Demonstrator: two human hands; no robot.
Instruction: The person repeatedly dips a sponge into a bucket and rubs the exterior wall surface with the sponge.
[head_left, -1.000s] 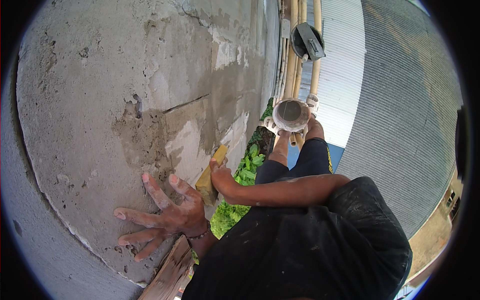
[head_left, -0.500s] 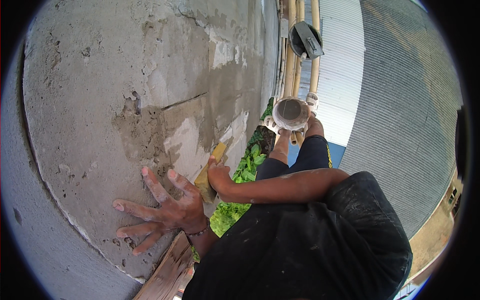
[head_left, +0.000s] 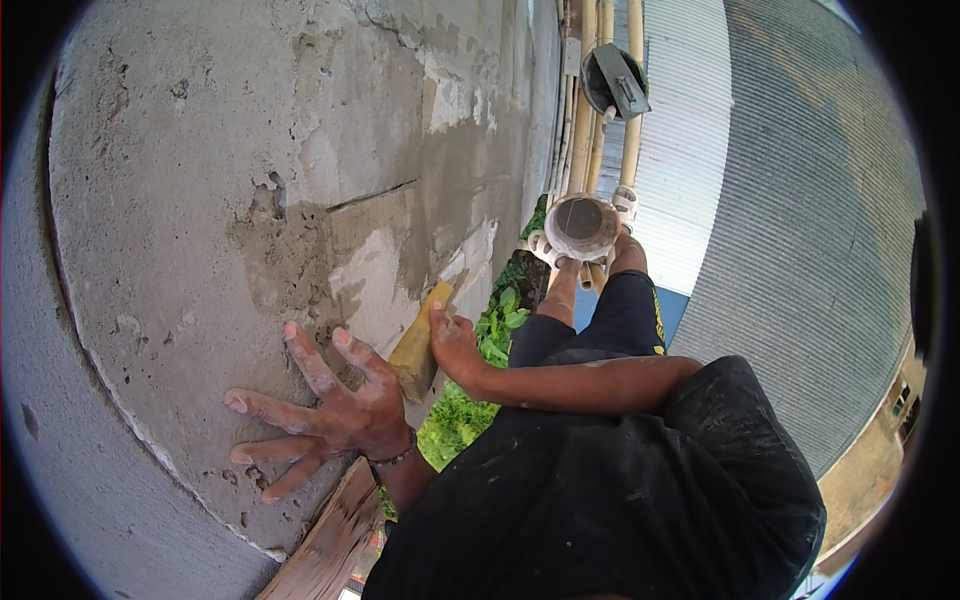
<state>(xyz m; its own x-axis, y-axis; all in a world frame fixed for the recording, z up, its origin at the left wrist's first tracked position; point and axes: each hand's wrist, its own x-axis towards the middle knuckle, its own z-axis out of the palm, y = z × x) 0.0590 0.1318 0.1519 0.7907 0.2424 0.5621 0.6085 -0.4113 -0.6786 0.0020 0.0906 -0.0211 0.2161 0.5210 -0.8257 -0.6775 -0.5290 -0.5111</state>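
My left hand (head_left: 340, 415) lies spread and dusty against the rough grey wall (head_left: 180, 230), fingers apart, holding nothing. Just to its right, my right hand (head_left: 458, 345) grips a yellow block-shaped sponge (head_left: 422, 340) by its near side, the thumb on its upper part. The sponge rests against the wall, or very close to it, below a pale patch. Damp darker areas and a narrow slit mark the wall around it. Part of my right hand's fingers is hidden behind the sponge.
A bucket (head_left: 583, 222) with grey content stands between my feet on bamboo poles (head_left: 580, 150). Farther off, a dark bucket (head_left: 598, 85) carries a grey flat-bladed tool. A wooden board (head_left: 325, 545) juts out near my left wrist. Corrugated roofs (head_left: 800, 200) lie below right; green plants grow below.
My right hand has shifted slightly right, its fingers extending more along the sponge, which has turned a little. My left hand stays spread on the wall, moved barely upward.
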